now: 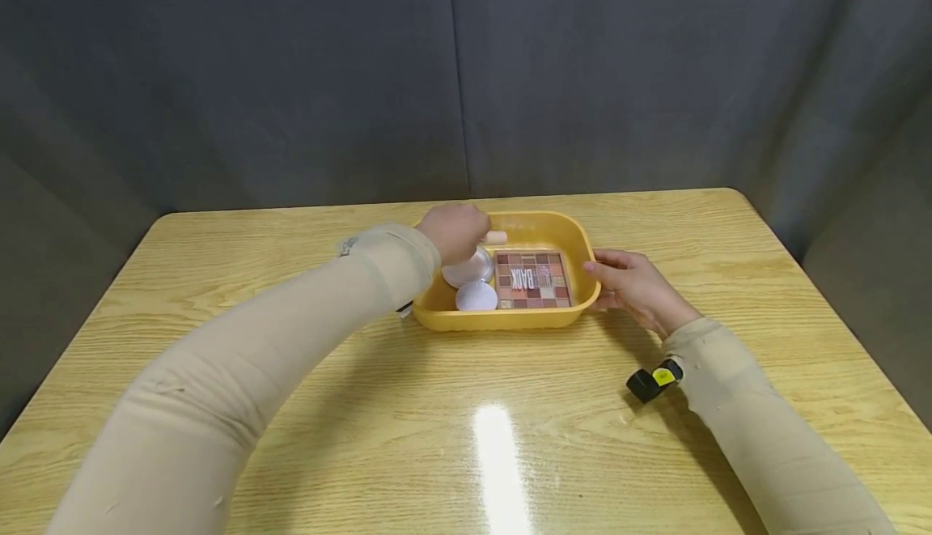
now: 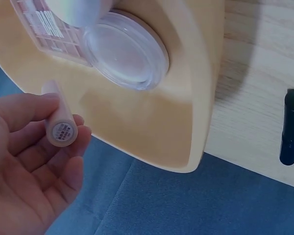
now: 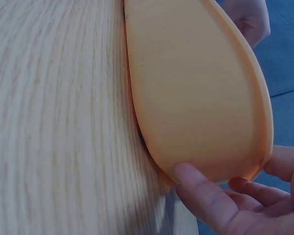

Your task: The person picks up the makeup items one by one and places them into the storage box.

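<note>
My left hand point(image 1: 455, 232) is over the left part of a yellow plastic basin point(image 1: 502, 320). Between thumb and fingers it pinches a pale pink cosmetic tube point(image 2: 61, 115), whose labelled end faces the left wrist camera. At the basin's right end, my right hand point(image 1: 632, 286) grips the rim, thumb on top and the other fingers against the outer wall. Inside lie an eyeshadow palette point(image 1: 533, 280) with many brown and pink pans, a round clear-lidded compact point(image 2: 127, 51) and a whitish round piece point(image 1: 476, 296) overlapping it.
The basin stands on a wood-grain table point(image 1: 568, 422), near its far edge. On the tabletop just left of the basin lies a slim black item point(image 2: 293, 127). A grey cloth partition point(image 1: 306, 82) rises behind the table. A black strap device point(image 1: 651, 381) hangs at my right wrist.
</note>
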Demonstrator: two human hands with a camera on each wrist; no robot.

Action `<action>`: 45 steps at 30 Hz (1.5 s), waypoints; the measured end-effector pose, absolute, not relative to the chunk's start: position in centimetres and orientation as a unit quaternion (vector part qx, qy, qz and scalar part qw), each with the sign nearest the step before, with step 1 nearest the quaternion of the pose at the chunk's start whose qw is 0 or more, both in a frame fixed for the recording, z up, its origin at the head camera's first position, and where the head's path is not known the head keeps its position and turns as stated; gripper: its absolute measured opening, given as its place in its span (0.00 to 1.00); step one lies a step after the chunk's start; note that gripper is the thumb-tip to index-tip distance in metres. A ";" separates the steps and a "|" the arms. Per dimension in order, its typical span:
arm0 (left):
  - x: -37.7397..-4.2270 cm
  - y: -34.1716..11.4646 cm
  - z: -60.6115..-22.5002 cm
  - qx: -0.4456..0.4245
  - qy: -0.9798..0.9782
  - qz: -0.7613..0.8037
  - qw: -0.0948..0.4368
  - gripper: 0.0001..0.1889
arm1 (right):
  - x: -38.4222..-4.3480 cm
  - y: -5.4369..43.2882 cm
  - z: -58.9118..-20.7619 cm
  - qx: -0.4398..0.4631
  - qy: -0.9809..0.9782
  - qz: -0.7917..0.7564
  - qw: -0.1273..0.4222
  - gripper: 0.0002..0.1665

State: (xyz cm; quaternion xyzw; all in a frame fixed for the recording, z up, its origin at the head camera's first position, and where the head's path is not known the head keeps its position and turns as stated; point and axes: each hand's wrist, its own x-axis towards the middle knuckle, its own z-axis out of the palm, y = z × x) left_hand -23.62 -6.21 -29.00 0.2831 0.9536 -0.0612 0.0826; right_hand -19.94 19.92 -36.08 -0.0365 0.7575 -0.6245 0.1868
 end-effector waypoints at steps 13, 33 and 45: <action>-24.3 -5.5 -29.3 0.292 0.947 -0.069 0.110 0.13 | -19.9 19.9 -36.1 -0.036 0.762 -0.619 0.186 0.33; -25.2 -3.9 -30.7 0.311 0.940 -0.111 0.085 0.12 | -19.7 20.0 -36.1 -0.038 0.758 -0.623 0.188 0.33; -25.3 -3.0 -31.0 0.316 0.933 -0.145 0.093 0.13 | -19.4 19.9 -35.8 -0.037 0.758 -0.624 0.185 0.32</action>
